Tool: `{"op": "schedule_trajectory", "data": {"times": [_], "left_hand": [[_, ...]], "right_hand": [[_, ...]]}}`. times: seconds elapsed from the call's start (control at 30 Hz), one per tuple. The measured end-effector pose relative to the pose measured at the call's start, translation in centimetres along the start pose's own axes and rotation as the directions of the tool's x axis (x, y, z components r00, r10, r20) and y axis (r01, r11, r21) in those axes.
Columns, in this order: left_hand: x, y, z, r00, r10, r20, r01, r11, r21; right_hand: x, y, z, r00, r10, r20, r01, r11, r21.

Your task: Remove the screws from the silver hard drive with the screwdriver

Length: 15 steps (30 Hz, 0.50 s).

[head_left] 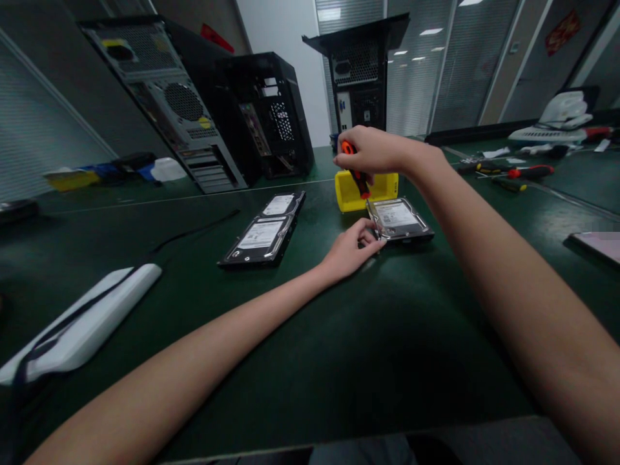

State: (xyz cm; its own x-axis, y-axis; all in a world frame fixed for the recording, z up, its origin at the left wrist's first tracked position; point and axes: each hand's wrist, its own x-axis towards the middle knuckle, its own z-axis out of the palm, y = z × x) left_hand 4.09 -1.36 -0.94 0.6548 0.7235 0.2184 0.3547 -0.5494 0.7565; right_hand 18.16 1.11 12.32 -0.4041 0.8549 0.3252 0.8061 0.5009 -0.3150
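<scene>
Computer workshop, of office type. Evidence: computer cases (181, 106) stood on a long green table (300, 374); hard drives (397, 214) and screwdrivers (531, 172) lay there; glass partitions (411, 106) with slatted blinds (459, 81) enclosed the far side.

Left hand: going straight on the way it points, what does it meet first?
The drive below the screwdriver: the fingers of the left hand are at its near left corner, seemingly touching, though depth makes exact contact unclear.
</scene>
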Motion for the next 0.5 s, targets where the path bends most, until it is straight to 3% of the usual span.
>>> {"op": "schedule_trajectory", "data": {"times": [0.5], "left_hand": [[0.11, -0.16, 0.03, 1.000, 0.008, 0.009, -0.008, 1.000, 0.010]], "right_hand": [[-0.24, -0.38, -0.22, 1.000, 0.002, 0.011, -0.002, 1.000, 0.006]]}}
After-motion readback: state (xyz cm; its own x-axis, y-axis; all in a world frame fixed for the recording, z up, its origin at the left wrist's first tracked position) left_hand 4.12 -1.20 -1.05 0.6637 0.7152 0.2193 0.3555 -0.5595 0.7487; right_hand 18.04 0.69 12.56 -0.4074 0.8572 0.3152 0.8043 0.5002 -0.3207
